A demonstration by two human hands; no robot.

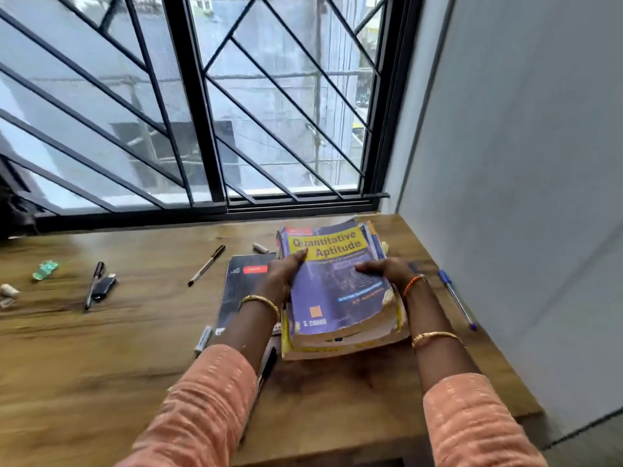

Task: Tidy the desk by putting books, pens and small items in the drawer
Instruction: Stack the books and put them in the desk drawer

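Observation:
A stack of thick books (337, 298) lies on the wooden desk (118, 348) near its right end; the top one is purple and yellow. My left hand (281, 271) grips the stack's left edge, thumb on the cover. My right hand (384, 269) grips its right edge, fingers over the cover. A black notebook (241, 284) lies just left of the stack, partly under my left arm. Pens are scattered about: a black pen (206, 265), another black pen (92, 284), and a blue pen (456, 299) by the wall. No drawer is in view.
A black USB stick (105, 287), a green item (45, 269) and small pale items (8, 291) lie at the left. A white marker (203, 339) and a dark pen (268, 362) sit by my left forearm. A barred window runs behind the desk; a wall stands at right.

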